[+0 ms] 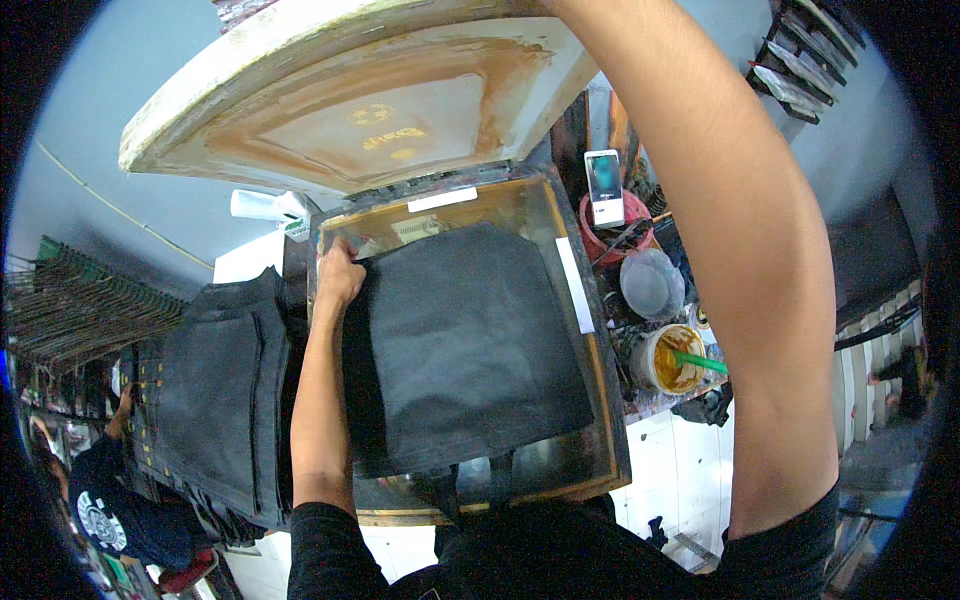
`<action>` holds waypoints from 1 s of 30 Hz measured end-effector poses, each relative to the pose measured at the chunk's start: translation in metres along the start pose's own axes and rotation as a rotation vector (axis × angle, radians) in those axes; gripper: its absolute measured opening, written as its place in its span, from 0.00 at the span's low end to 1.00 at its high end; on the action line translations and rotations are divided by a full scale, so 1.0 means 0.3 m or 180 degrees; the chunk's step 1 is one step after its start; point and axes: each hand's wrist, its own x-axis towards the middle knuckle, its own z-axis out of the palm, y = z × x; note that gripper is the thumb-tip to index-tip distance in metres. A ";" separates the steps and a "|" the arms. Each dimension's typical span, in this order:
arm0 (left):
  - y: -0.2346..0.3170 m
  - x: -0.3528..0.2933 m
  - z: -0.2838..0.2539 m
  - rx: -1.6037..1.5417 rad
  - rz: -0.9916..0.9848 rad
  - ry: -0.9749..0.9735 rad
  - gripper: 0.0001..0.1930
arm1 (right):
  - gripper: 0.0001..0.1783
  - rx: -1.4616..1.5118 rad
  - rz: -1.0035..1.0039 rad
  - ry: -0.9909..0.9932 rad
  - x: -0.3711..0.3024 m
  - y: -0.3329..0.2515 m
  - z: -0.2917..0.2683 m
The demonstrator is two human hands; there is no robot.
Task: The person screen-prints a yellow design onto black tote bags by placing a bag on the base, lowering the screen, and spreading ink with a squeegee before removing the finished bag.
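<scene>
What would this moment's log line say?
left hand: at upper-left corner of black fabric bag; right hand: out of view; pale-framed mesh screen: tilted up

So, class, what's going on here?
The person's left hand is at the upper-left corner of a flat black fabric bag lying on a dark rectangular board. The right arm reaches up beside a tilted, pale-framed screen stained brown; that hand is out of view, so its grip can't be told.

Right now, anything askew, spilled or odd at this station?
Mainly the phone, upright at the pink bucket near the open paste tub, where smears might reach it. Brown stains mark the raised screen, perhaps ordinary residue. No clear spill or damage shows.
</scene>
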 end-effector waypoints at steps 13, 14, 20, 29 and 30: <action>0.173 -0.249 0.144 0.0846 0.0629 0.0609 0.36 | 0.18 0.0005 0.0084 -0.0101 -0.035 -0.021 -0.040; 0.153 -0.253 0.157 0.0912 0.0568 0.0603 0.38 | 0.18 -0.0015 0.0059 -0.0092 -0.035 -0.023 -0.037; 0.299 -0.265 0.207 0.0430 0.1016 0.0545 0.39 | 0.18 0.0209 0.0108 -0.0063 -0.054 -0.016 -0.030; 0.631 -0.238 0.332 0.0645 0.0695 -0.0840 0.62 | 0.17 -0.0389 -0.0254 -0.0195 -0.011 -0.011 -0.013; 0.652 -0.237 0.342 0.0692 0.0647 -0.0823 0.61 | 0.17 -0.0947 0.0868 -0.0806 0.055 -0.070 -0.004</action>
